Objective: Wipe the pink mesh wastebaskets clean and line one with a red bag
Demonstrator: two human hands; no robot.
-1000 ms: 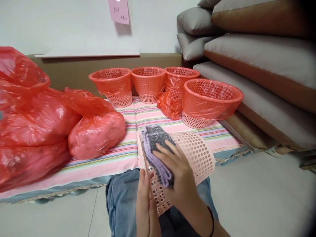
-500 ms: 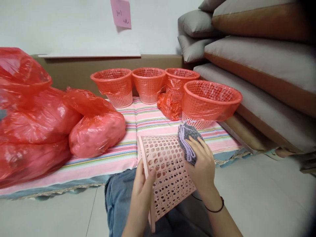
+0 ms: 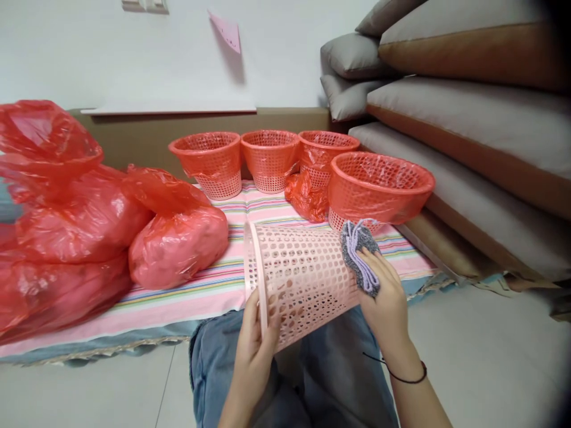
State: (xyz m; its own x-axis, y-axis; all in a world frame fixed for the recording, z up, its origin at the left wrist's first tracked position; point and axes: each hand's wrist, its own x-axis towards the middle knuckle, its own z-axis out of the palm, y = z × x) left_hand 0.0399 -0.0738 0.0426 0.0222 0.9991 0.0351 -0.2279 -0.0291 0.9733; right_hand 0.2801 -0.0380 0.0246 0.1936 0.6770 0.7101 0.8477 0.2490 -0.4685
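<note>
A pale pink perforated basket [image 3: 303, 273] lies on its side over my lap, its rim toward the left. My left hand [image 3: 254, 351] grips that rim, fingers curled round the edge. My right hand [image 3: 386, 297] presses a folded grey and lilac cloth [image 3: 359, 255] against the basket's base end, fingers closed on the cloth.
Several orange-red baskets lined with red plastic, such as the nearest one [image 3: 379, 187], stand on a striped mat [image 3: 209, 285]. Bulging red plastic bags [image 3: 89, 220] fill the left. Stacked cushions [image 3: 468, 119] rise on the right. Grey floor [image 3: 482, 345] lies around my knees.
My right hand has slid the cloth from the basket's rim side along its wall to the base end. The basket has turned more level in my left hand.
</note>
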